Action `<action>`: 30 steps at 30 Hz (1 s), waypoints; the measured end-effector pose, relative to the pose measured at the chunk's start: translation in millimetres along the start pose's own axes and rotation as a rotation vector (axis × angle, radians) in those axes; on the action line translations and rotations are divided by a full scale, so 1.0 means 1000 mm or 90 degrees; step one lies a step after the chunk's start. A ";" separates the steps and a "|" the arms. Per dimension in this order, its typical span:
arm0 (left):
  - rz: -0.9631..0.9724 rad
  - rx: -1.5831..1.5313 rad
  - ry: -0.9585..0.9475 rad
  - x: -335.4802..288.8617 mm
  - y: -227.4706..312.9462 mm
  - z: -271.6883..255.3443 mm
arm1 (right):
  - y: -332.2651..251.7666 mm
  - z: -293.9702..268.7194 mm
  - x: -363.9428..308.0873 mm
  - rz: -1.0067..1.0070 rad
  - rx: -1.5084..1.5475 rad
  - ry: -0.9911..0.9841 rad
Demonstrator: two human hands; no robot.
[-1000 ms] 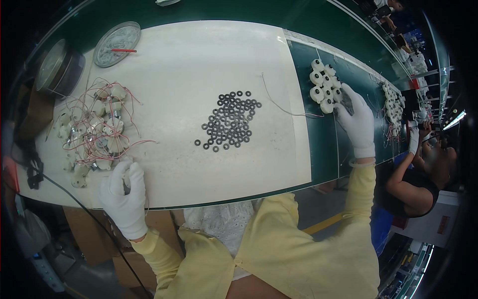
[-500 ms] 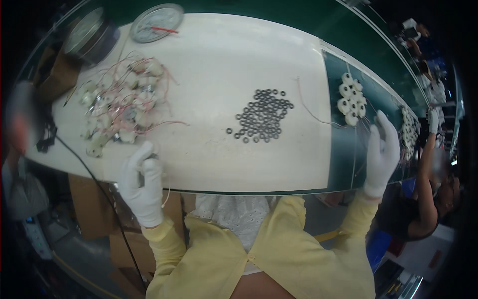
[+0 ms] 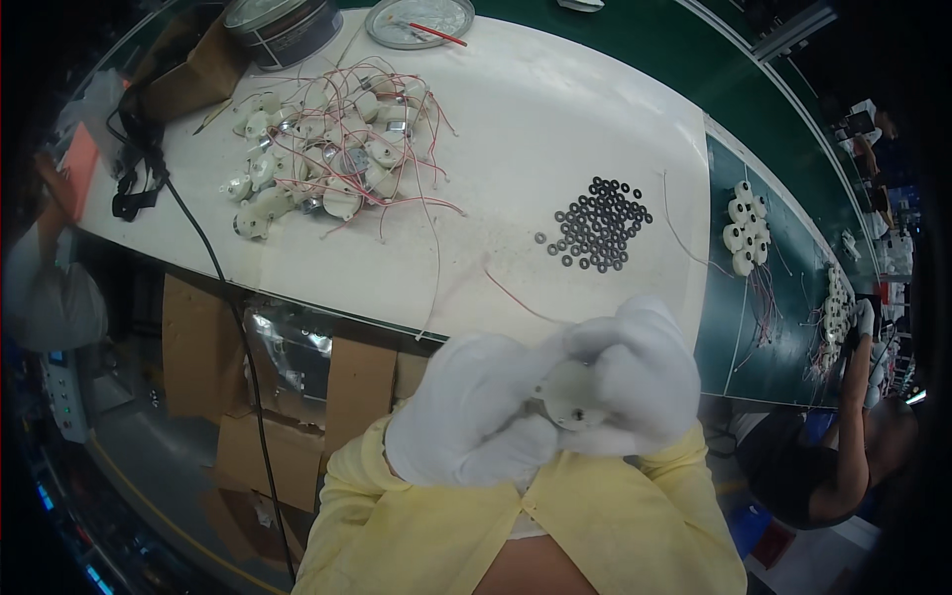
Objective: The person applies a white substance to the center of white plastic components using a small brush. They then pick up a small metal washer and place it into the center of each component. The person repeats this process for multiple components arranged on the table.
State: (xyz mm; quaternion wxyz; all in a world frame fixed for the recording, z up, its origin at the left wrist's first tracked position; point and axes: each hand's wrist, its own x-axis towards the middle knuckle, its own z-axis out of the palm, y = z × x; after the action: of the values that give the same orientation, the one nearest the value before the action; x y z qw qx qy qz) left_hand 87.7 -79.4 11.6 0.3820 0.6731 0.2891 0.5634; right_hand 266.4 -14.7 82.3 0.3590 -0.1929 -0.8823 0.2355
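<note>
In front of my chest, both white-gloved hands meet around a small white motor [image 3: 573, 399], a rounded plastic body with a dark hole facing up. My left hand [image 3: 474, 412] grips its left side. The fingers of my right hand [image 3: 640, 369] close over its right and upper side, hiding part of it. A thin red lead [image 3: 518, 300] runs out from beside the hands across the white tabletop. Just beyond lies a loose cluster of black rings [image 3: 600, 223]. To the left is a tangled pile of similar white motors [image 3: 332, 149] with red and white wires.
White motors with black rings on them [image 3: 746, 228] stand grouped on the green strip [image 3: 729, 327]; another group [image 3: 833, 312] lies farther right. At the back are a round lid with a red stick [image 3: 421, 22] and a tin [image 3: 283, 35]. A black cable [image 3: 203, 238] hangs over the left edge. A co-worker's arm [image 3: 855, 397] reaches in at right.
My hands, wide apart before, have come together in front of my chest around the white motor. My right hand has left the grouped motors on the right. The view has shifted.
</note>
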 end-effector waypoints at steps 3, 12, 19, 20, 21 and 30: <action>0.050 0.112 -0.092 0.019 0.010 -0.006 | -0.014 0.016 -0.019 0.269 0.444 0.279; 0.090 0.722 0.135 0.124 -0.024 -0.093 | 0.024 0.002 -0.079 0.327 1.248 0.315; -0.329 0.915 -0.187 0.161 -0.085 -0.148 | 0.027 0.001 -0.109 0.345 1.317 0.359; -0.310 0.888 -0.214 0.160 -0.083 -0.140 | 0.027 0.001 -0.110 0.338 1.307 0.367; -0.292 0.859 -0.239 0.155 -0.077 -0.133 | 0.028 0.001 -0.112 0.293 1.313 0.338; -0.005 0.918 -0.121 0.094 -0.033 -0.076 | 0.036 -0.004 -0.134 0.332 1.241 0.440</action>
State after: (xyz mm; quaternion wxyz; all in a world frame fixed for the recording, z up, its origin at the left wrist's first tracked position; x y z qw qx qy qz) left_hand 33.7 30.0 40.5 -0.1313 0.8025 0.5565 0.1706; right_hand 365.5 -52.4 -7.9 0.5279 -0.0617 -0.0949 0.8418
